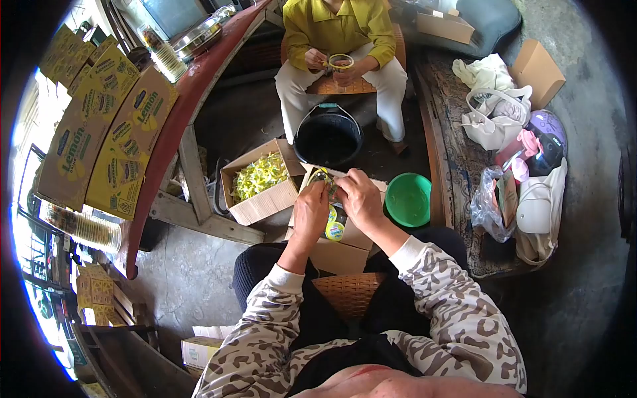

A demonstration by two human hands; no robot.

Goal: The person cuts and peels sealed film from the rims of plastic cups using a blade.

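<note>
Both of my hands meet above an open cardboard box (340, 257) between my knees. My left hand (312, 207) has its fingers closed on a small clear cup-like item (322, 176) with a yellow-green edge. From the right, my right hand (359, 199) pinches the same item; its details are blurred. Below the hands, a container with a yellow-green label (334, 230) lies in the box. A second cardboard box (265, 204) to the left holds a heap of yellow-green strips (260, 176).
A black bucket (328, 137) stands ahead, before a seated person in a yellow-green top (340, 30) holding a yellow-rimmed cup. At right are a green basin (408, 199) and a bench with bags (491, 126) and a helmet. Lemon cartons (126, 146) stand on the red table at left.
</note>
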